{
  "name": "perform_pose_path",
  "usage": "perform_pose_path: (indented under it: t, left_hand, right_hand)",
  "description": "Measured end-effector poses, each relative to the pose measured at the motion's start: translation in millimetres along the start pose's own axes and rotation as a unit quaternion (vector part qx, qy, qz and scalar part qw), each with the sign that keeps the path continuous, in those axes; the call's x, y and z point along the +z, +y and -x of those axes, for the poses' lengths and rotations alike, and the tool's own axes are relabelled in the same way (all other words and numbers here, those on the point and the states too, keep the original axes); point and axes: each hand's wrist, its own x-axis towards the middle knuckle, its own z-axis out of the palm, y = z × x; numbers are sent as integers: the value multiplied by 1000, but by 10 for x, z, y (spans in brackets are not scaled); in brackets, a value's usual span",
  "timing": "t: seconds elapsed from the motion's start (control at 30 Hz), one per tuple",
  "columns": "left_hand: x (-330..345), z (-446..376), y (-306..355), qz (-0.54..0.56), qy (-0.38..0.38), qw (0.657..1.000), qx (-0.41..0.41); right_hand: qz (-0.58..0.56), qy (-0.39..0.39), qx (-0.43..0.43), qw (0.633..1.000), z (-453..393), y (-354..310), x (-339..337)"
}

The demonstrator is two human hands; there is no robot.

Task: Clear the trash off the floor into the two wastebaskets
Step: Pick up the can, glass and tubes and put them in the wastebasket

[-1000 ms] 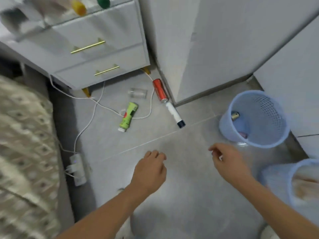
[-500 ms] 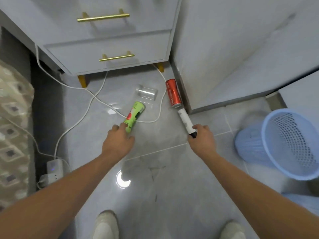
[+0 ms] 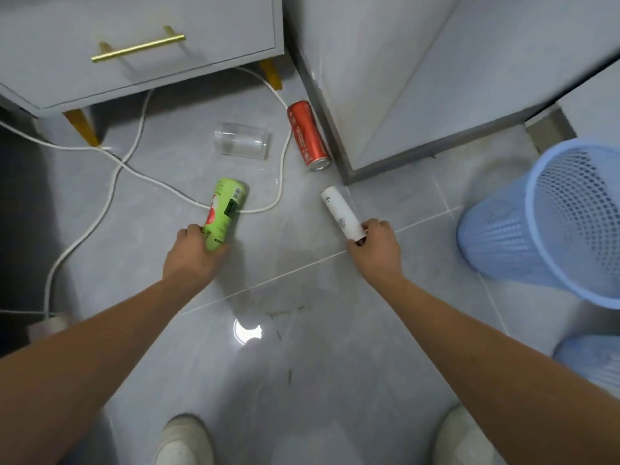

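My left hand (image 3: 193, 256) grips the near end of a green can (image 3: 224, 213) that points away from me over the grey floor. My right hand (image 3: 377, 245) holds the near end of a white tube (image 3: 340, 213), whose dark cap is hidden in my fingers. A red can (image 3: 307, 135) lies against the cabinet base, and a clear plastic cup (image 3: 242, 139) lies on its side left of it. One blue mesh wastebasket (image 3: 536, 223) stands at the right, tilted in view. A second blue wastebasket (image 3: 593, 364) shows at the lower right edge.
A white cable (image 3: 134, 169) loops across the floor under the green can to a power strip (image 3: 50, 325) at the left. A grey drawer unit (image 3: 141, 45) on gold legs stands at the back. A grey cabinet (image 3: 402, 78) fills the right back. My shoes (image 3: 184, 437) are below.
Both hands have closed on their objects and lifted them: the green can and the white tube are now raised at their near ends. The camera has moved closer to the floor.
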Motion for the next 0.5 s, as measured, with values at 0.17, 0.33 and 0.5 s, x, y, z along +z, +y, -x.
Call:
perform_pose_path:
  t: [0.17,0.33,0.5]
  left_hand:
    - [-243,1185,549,108,0,992,69]
    - [-428,2158,1814,223,-37,957,179]
    - [-203,2447,3092,235,-56,928,284]
  right_hand:
    - [-136,50,-13,989,794,99,-845]
    - [-167,132,-62,975,1332,413,-2166]
    - [-162,223,-50,960,1274,997,-3289]
